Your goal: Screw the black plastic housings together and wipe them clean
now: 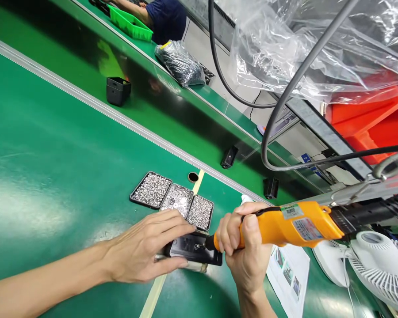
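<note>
**Black housing pinned flat while an electric screwdriver is set against it**

Head view. A small black plastic part (195,249), flat and rectangular with a glossy top, is seen lying on the green tabletop (53,176) at the near centre, across a pale yellow tape line. It is pressed down by the left hand (142,251), palm flat and fingers spread along its left end and far edge; nothing is enclosed, the part is only held still. The right hand (243,247) is clenched round the front of an orange electric screwdriver (292,227), whose tip is placed on the part's right half; the exact screw point is hidden by the fingers.

Handling, as judged: the part is taken to be light, stiff and rather slippery on the smooth mat, so downward pressure near the edges, clear of the driver tip, would be the safest hold. The glossy face is likely to scratch.

Just beyond the part, three shallow black trays of screws (172,201) are set side by side, touching. Further off, similar black housings (118,90) stand on the conveyor belt. A white fan (381,265) and a printed sheet (290,274) lie to the near right. Another person's sleeve (167,17) is visible at the far end.
</note>
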A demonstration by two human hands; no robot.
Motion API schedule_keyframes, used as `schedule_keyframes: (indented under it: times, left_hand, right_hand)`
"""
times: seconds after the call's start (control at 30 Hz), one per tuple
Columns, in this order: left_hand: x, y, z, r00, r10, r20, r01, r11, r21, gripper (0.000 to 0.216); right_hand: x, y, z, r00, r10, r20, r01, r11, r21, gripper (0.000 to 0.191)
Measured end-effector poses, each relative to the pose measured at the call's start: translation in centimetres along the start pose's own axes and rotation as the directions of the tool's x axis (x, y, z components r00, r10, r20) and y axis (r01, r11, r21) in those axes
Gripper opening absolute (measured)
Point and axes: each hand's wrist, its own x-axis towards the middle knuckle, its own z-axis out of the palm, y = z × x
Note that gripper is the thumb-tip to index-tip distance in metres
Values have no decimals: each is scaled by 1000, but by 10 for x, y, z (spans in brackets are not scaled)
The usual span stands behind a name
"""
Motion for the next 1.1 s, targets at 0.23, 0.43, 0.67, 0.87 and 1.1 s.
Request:
schedule_keyframes:
  times: [0.23,0.43,0.67,0.87,1.1]
  left_hand:
    - [1,1,0,999,-28,34,28,1000,-5,44]
    - [2,5,-2,997,-61,51,63,998,-26,48]
    - [2,5,-2,994,-104,40,106,993,-58,47]
    - [3,5,0,994,-100,38,102,994,-49,46]
    - [-8,-2,-1,1000,-28,3,27,988,154,50]
  right_hand:
    - [-6,7,-1,999,-2,33,2,1000,-21,9]
    - [-20,8,-2,997,-3,83,9,997,-79,12]
    - [-20,9,-2,991,33,131,-25,998,-65,21]
    - [-19,12,-2,989,43,139,-39,999,-32,19]
    - [25,-10,7,989,-129,-66,132,990,48,18]
